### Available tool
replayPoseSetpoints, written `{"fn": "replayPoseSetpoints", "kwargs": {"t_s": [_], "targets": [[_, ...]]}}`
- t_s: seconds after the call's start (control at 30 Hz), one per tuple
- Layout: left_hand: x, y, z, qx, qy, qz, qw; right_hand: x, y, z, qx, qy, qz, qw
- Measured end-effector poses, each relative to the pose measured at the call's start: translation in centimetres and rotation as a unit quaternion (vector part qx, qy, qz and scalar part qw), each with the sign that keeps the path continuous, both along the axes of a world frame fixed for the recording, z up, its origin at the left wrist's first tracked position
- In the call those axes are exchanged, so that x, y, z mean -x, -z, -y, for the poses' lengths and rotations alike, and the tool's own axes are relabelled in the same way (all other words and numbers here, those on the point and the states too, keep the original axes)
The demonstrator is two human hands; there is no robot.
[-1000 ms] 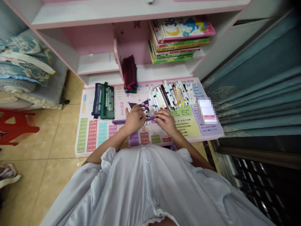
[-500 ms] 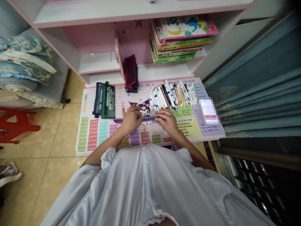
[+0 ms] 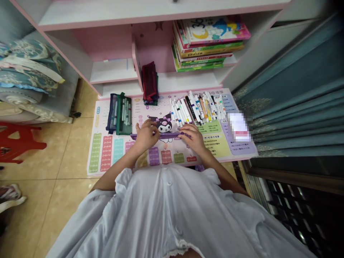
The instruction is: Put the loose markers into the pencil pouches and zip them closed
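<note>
A purple zip pouch (image 3: 169, 135) is held edge-on above the desk mat, seen as a narrow strip. My left hand (image 3: 146, 135) pinches its upper edge left of the middle, thumb and forefinger together and the other fingers raised. Around the pouch's right end my right hand (image 3: 192, 137) is closed. Beyond my right hand lies a spread of white-barrelled markers (image 3: 185, 111) with several coloured caps. To the left, a green mesh pouch (image 3: 124, 122) and a navy mesh pouch (image 3: 112, 114) lie side by side with markers inside.
Dark red mesh pouches (image 3: 149, 84) are piled against the shelf divider. A stack of books (image 3: 206, 53) sits on the right shelf. At the mat's right edge lies a blurred white phone-like item (image 3: 238, 127). A red stool (image 3: 21, 141) stands on the floor at left.
My left hand has slid a little to the left along the pouch's upper edge. The right hand stays almost in place at the right end.
</note>
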State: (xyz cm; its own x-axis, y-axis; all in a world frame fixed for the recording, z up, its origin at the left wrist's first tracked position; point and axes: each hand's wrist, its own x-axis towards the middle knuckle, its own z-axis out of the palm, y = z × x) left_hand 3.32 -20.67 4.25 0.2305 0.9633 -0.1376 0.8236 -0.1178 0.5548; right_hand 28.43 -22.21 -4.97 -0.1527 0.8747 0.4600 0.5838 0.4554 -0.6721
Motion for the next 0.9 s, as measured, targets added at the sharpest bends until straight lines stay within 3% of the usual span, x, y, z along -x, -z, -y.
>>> {"fn": "replayPoseSetpoints", "kwargs": {"t_s": [0.9], "targets": [[3.7,-0.7,-0.1,-0.011,-0.044,-0.037,0.998,-1.0,-0.1,-0.1,0.007,-0.002,0.004,1.0]]}}
